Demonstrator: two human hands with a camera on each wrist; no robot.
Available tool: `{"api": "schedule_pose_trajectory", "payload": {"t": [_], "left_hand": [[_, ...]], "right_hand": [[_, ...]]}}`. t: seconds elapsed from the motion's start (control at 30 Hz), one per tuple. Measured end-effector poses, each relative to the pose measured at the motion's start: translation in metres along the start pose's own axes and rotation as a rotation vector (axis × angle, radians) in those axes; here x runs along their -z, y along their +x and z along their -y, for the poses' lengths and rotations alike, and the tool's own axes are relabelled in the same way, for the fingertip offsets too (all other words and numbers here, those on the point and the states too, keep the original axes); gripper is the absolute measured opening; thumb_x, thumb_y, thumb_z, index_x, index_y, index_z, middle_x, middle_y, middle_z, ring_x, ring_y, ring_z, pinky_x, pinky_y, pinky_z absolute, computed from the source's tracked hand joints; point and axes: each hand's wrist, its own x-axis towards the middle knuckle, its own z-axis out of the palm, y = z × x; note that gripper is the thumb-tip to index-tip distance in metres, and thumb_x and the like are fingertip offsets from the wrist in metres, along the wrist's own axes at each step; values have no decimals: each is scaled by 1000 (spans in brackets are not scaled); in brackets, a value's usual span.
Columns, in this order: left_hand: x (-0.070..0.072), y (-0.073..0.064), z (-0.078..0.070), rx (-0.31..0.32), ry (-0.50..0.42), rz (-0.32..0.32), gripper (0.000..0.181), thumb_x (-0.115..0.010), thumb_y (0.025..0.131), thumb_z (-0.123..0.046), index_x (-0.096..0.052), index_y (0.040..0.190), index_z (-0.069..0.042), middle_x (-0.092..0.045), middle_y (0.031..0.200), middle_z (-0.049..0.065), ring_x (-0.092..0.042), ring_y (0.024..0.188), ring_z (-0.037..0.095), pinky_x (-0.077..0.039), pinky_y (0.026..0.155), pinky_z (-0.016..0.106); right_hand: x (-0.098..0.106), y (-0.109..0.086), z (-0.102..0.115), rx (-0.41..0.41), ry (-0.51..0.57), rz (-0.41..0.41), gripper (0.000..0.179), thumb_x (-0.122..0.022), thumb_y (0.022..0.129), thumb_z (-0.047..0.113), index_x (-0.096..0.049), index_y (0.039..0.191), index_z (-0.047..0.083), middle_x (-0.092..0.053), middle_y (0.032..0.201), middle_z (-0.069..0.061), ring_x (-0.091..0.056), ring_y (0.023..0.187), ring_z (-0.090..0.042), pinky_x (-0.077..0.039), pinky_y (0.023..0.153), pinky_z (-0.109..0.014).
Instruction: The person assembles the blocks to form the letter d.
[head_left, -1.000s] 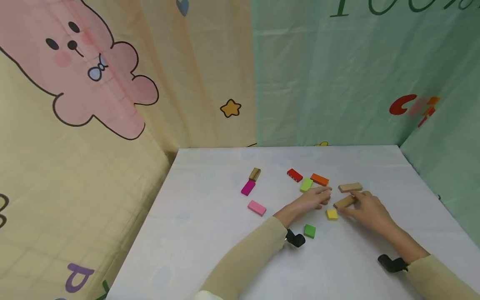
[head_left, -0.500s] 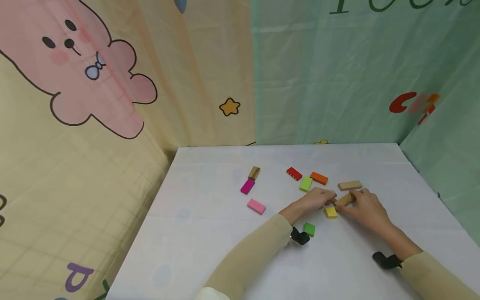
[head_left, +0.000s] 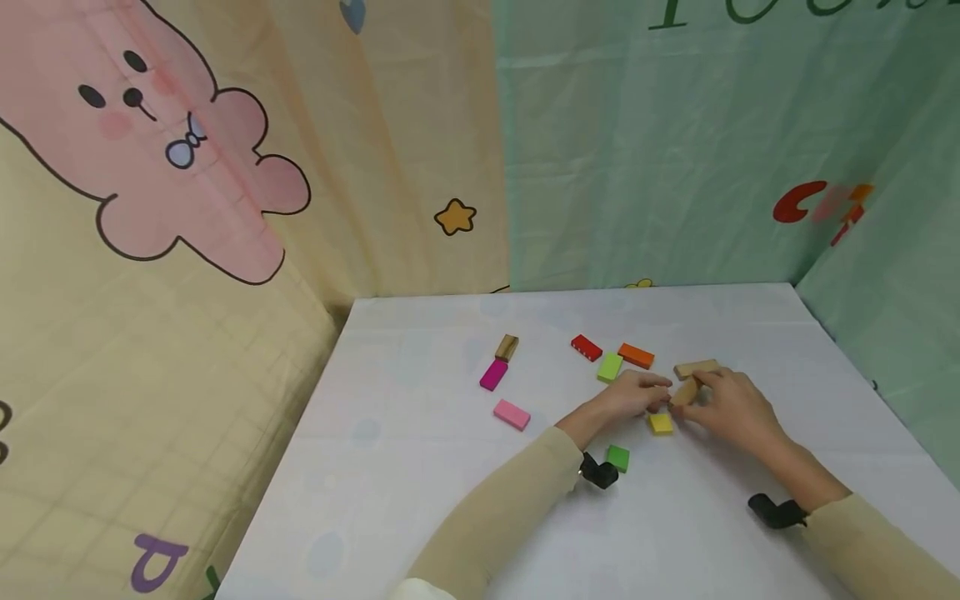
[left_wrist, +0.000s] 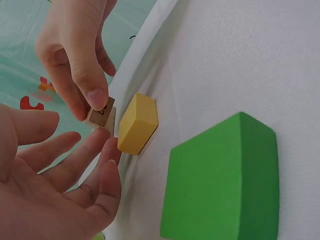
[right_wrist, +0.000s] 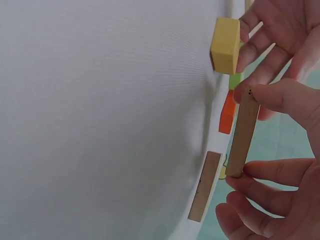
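Observation:
My right hand [head_left: 738,408] pinches a plain wooden block [head_left: 684,392] at its two ends, thumb on one end and fingers on the other, as the right wrist view shows. My left hand [head_left: 630,396] lies just left of that block with fingers loosely extended; a fingertip is at or very near the block's end, and I cannot tell if it touches. In front of the held block lies a yellow block [head_left: 661,424]. A second wooden block [head_left: 693,367] rests right behind it. Close to my left wrist sits a green block [head_left: 618,458], large in the left wrist view.
Beyond my left hand lie a lime block [head_left: 610,367], an orange block [head_left: 636,356] and a red block [head_left: 587,347]. Farther left are a pink block [head_left: 512,414], a magenta block [head_left: 493,375] and a striped brown block [head_left: 507,347]. Cloth walls border the white table [head_left: 390,500].
My left hand has moved right, up to the wooden block. My right hand has turned the block to a steeper slant and brought it nearer the second wooden block. Other blocks stay put.

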Motion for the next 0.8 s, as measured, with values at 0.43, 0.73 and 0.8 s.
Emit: {"api": "schedule_pose_trajectory", "payload": {"t": [0.43,0.73,0.8], "left_hand": [[4,-4,-4,-49,-91,-112,34,-68,97,-13,-68,131,-12,-72,87,-3,-70,76,14,-55,71,26],[12,-17,-1,-47,-117,-181,42,-77,89,-10,-69,130,-16,-70,82,-6,-70,76,15,-50,69,23],[14,-21,1,-51,-112,-187,43,-79,88,-10,-69,130,-16,-70,81,-6,-70,74,15,-50,67,24]], "right_hand": [[6,-2,10,134,30,-59,60,-83,81,24,-63,129,-7,-59,128,-27,-50,115,-50,-43,87,-66],[4,-2,19,235,83,-72,63,-86,80,28,-64,130,-3,-62,127,-22,-50,118,-40,-44,89,-64],[2,-2,21,247,90,-74,63,-86,80,26,-64,131,-3,-62,128,-21,-50,119,-39,-45,88,-64]]}}
